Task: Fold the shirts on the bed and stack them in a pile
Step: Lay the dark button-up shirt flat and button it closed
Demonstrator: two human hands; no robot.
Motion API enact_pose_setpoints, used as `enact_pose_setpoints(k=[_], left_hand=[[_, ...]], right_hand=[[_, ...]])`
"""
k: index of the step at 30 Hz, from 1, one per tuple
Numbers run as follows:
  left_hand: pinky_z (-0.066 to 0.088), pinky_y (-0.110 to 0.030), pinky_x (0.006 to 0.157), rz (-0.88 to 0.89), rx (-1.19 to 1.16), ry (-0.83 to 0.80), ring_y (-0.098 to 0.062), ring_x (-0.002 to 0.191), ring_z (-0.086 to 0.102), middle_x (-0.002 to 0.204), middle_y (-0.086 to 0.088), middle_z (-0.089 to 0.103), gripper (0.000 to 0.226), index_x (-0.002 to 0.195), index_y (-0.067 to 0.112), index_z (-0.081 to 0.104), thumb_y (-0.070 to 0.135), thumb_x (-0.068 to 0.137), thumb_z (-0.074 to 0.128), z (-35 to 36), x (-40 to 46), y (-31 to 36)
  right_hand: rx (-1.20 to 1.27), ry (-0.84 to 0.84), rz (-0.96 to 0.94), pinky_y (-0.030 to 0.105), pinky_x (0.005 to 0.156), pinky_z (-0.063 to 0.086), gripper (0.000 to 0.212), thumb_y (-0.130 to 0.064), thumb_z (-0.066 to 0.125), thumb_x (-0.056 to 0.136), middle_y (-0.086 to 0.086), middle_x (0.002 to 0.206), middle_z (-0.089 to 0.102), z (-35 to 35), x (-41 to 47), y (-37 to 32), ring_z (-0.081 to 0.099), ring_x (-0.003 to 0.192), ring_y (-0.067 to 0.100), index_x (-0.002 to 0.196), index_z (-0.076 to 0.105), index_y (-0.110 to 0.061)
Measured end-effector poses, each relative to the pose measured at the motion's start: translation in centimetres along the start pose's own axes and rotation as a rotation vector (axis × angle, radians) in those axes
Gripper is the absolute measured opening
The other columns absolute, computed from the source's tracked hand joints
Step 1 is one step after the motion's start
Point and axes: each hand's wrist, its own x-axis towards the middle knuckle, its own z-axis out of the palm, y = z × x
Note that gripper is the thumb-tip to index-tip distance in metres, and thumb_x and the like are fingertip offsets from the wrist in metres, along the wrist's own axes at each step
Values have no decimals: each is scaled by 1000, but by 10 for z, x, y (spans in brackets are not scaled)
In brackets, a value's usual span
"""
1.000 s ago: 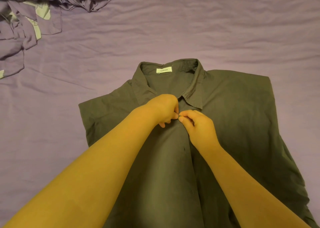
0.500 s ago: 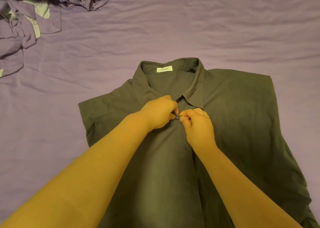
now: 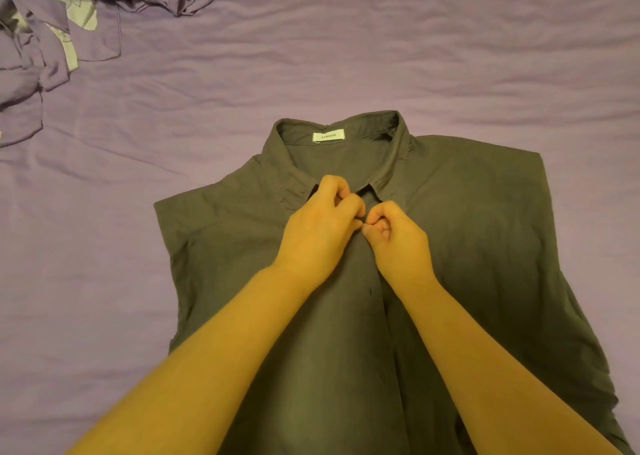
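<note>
Olive collared shirt (image 3: 467, 247) is laid front-up on the purple bed sheet (image 3: 311, 74), hem cut off at the bottom edge; the button is hidden by fingers. Two hands counted: left hand (image 3: 320, 233) and right hand (image 3: 398, 240), each grip pinching the placket below the collar. One crumpled clothes heap (image 3: 52, 39) is cropped top-left.

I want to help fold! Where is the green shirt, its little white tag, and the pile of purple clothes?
green shirt (image 3: 485, 229): head view, on its chest panel.
white tag (image 3: 329, 136): head view, middle of the label inside the collar.
purple clothes (image 3: 45, 56): head view, on the crumpled heap at the bed's far corner.
</note>
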Motion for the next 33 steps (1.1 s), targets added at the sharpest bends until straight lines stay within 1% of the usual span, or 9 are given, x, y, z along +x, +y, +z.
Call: enact_pose_setpoints(k=[5,9,12,15,18,21,26,30,33], left_hand=[[45,-50,97,104,257,-4,-30,121,52,123,-5,60,38,117,15,63,34,85,64,28,-27,-7],[28,-57,107,-2,416,-169,-28,142,25,154,-2,29,70,146,19,32,61,91,22,27,-55,-11],[10,-57,114,-103,405,-252,-31,146,4,159,-8,7,74,151,25,14,65,90,24,18,-62,-4],[42,-49,96,-60,321,-21,-34,121,48,127,-12,54,48,121,19,60,42,79,69,9,-79,21],[45,-33,63,-143,65,48,-20,80,56,89,-1,56,20,90,18,60,34,81,69,10,-99,52],[42,-29,66,-418,-106,-105,-16,85,52,97,2,50,30,96,18,48,45,87,58,20,-106,74],[47,-31,76,-527,-100,-158,-19,98,53,108,-1,50,34,111,17,48,39,86,58,28,-106,78],[44,-31,68,-648,-373,-55,-20,84,57,95,-1,60,17,103,18,61,18,88,53,18,-108,69],[51,-34,75,-730,-537,37,-21,84,62,89,-2,66,14,99,16,67,20,92,55,12,-108,58]], right_hand=[[-267,-31,-176,29,85,42,31,-15,49,96,10,113,56,-1,-9,9,51,101,22,124,59,-18],[-351,-63,-235,34,96,40,49,-24,58,92,7,125,49,-9,-27,13,44,114,21,139,45,-18],[-385,-106,-283,36,103,36,55,-27,62,88,4,137,45,-20,-52,22,41,125,20,139,44,-18],[-381,-49,-263,31,102,33,50,-25,66,86,2,136,49,-28,-80,33,42,126,20,133,51,-17],[-372,23,-274,36,97,41,40,-19,72,81,4,124,58,-30,-101,43,50,117,22,120,62,-15],[-346,34,-267,37,93,46,28,-12,70,82,4,116,62,-32,-112,46,53,111,23,110,68,-14],[-326,57,-251,27,88,42,23,-6,62,87,1,107,65,-42,-113,39,54,103,21,105,70,-16],[-169,-34,-194,1,75,37,24,-10,55,93,2,109,59,-42,-111,19,50,86,2,115,64,-12],[-170,-103,-179,0,79,34,27,-12,52,95,4,114,60,-34,-106,13,54,93,7,119,62,-10]])
